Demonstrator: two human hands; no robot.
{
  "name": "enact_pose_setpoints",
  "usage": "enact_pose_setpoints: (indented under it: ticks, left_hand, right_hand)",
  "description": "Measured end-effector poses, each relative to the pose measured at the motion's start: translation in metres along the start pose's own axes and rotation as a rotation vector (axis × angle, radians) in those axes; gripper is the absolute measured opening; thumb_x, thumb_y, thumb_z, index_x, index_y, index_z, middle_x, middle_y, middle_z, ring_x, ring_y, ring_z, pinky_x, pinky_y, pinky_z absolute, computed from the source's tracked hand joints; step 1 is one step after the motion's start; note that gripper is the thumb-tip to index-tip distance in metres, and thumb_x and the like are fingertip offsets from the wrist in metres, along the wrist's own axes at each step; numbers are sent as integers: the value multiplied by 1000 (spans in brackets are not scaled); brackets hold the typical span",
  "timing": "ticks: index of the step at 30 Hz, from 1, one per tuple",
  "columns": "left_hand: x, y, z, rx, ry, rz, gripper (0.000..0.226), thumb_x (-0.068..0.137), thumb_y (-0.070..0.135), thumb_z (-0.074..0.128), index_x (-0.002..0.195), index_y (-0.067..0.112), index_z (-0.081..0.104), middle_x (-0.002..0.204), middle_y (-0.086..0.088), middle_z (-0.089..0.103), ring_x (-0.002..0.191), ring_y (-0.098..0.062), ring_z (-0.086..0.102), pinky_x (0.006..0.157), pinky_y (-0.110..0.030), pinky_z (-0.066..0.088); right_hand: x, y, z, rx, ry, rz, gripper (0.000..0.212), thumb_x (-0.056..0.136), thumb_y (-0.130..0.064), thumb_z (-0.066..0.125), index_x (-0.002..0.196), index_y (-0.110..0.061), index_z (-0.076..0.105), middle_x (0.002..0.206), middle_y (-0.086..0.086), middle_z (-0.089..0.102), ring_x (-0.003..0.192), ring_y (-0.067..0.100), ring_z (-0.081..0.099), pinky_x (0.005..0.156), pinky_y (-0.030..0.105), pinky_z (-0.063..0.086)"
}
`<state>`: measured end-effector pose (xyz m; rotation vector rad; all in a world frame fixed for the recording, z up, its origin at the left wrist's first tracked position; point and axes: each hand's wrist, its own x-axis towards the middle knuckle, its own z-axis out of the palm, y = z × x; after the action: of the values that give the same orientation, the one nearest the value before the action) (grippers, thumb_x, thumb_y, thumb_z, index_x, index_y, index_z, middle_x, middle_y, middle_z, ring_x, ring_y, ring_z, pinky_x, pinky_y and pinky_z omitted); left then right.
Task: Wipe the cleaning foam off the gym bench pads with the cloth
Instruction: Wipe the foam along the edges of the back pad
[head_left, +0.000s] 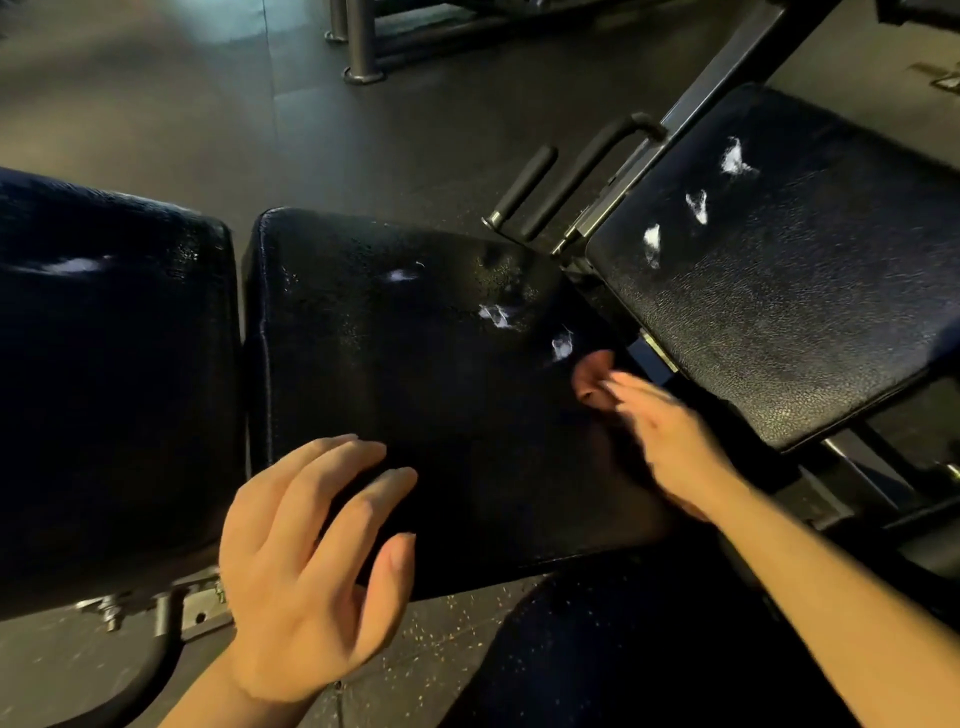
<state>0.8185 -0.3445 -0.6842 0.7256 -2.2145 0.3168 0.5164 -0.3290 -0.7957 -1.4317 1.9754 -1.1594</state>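
— Left hand (311, 561) hovers spread over the middle pad's (415, 389) near edge, holding nothing.
— Right hand (660, 436)?
— Blurred; fingers look loose, perhaps pinching something. No cloth visible.
— Foam (496, 314)?
— Light, smearable dabs beyond it; more on the far pad (779, 291).

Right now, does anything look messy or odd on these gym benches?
White foam blobs dot the dark pads: three on the right pad, three on the middle pad, one smear on the left pad. No cloth shows.
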Motion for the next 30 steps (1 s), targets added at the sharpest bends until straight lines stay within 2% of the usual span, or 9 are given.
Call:
enact_pose_setpoints:
  ticks: [4, 8, 11, 14, 17, 19, 21, 26, 30]
  left_hand:
    - [4, -3, 0, -30, 9, 18, 38, 97, 31, 34, 108, 10, 65, 103, -12, 67, 104, -28, 59, 95, -28, 39]
    - [3, -3, 0, -51, 31, -6, 40, 97, 29, 35, 112, 8, 66, 109, -12, 66, 108, -29, 59, 98, -30, 38]
    - [3, -4, 1, -78, 43, -11, 42, 99, 33, 33, 122, 9, 57, 117, -12, 63, 115, -29, 56, 101, -32, 37]
    - [3, -4, 1, -141, 54, -10, 52, 100, 44, 25, 138, 13, 43, 134, -13, 53, 131, -31, 45, 109, -39, 33]
    - [5, -6, 0, -198, 52, 1, 55, 101, 47, 24, 150, 24, 25, 143, -16, 41, 141, -32, 31, 114, -46, 26]
    - [4, -7, -5, -191, -15, 14, 55, 101, 45, 27, 151, 23, 23, 146, -17, 36, 143, -35, 27, 114, -51, 25]
    - [0, -7, -14, -180, -117, 23, 54, 100, 41, 36, 148, 16, 30, 149, -16, 35, 143, -33, 27, 114, -53, 26]
    - [-5, -8, -57, -102, -129, -46, 31, 91, 24, 58, 116, 8, 66, 132, -13, 48, 121, -25, 47, 104, -25, 34]
    - [-9, -15, -87, -21, -13, -217, 23, 90, 19, 58, 101, 4, 72, 118, -13, 51, 103, -29, 54, 80, -44, 47]
  right_hand:
    - [7, 37, -12, -167, 77, 248, 34, 98, -3, 43, 129, -3, 57, 141, 8, 50, 132, 25, 43, 108, 28, 30]
    - [-23, -24, 9, -46, 95, 167, 33, 96, 0, 48, 125, -7, 61, 132, 1, 54, 126, 12, 47, 97, 2, 25]
    - [-46, -104, 32, 18, 42, -103, 31, 96, -8, 50, 125, -12, 62, 132, 2, 54, 122, 7, 46, 94, -7, 20]
    - [-51, -165, 66, -9, -167, -493, 35, 91, -14, 52, 122, -2, 62, 131, 14, 57, 125, 16, 42, 107, 7, 17]
    - [-35, -183, 77, -64, -334, -567, 36, 89, -9, 52, 121, 6, 59, 130, 23, 55, 127, 26, 43, 108, 9, 13]
    - [-27, -169, 68, 62, -247, -457, 31, 89, -3, 50, 114, 8, 63, 128, 25, 57, 124, 33, 50, 104, 1, 16]
    - [-23, -135, 46, 170, -137, -194, 34, 92, 8, 47, 125, 5, 57, 135, 22, 52, 126, 33, 48, 99, 2, 25]
    - [-42, -25, -5, -134, 81, 240, 33, 98, -2, 45, 129, -2, 57, 137, 11, 53, 128, 28, 47, 97, 16, 30]
    - [-46, -37, 3, -214, 145, 327, 33, 99, -9, 43, 129, -5, 58, 132, 13, 57, 122, 31, 51, 98, 32, 38]
